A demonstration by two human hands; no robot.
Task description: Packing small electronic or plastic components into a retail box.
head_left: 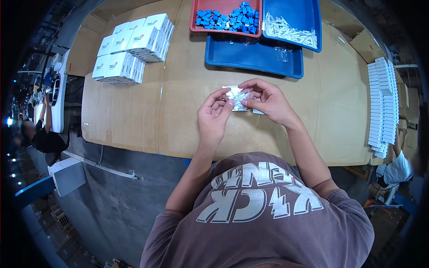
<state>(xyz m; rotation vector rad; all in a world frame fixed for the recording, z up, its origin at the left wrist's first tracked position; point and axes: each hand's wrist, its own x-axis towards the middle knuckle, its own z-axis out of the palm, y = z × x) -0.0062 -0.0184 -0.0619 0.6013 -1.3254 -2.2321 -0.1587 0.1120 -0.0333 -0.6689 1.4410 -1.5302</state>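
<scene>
So I've got this little clear plastic bag (237, 99) pinched between both hands, held just above the middle of the cardboard-covered table (134, 116), and there's a bunch of small white bits inside it, too tiny for me to say what they are. My left hand (216, 114) is on it from about 8 o'clock, thumb and fingers closed on the bag's left edge, and my right hand (267, 100) has it from 3 o'clock, fingers curled over the top and thumb tucked under, so both hands are closed on the same bag. Another flat clear packet (258, 111) peeks out right under my right hand, lying on the table. Going out to 12 o'clock, there's a big blue tray (254, 58) with a scrap of clear bag in it, and stacked on its far side are a red tray (195, 18) full of small blue blocks (230, 18) and a second blue tray (308, 11) holding a heap of white plastic pieces (289, 31). Around 10 o'clock sits a stack of white boxes (132, 47) with little red and blue markings. Way out at 3 o'clock, a long row of white boxes (383, 105) runs along the table edge.
</scene>
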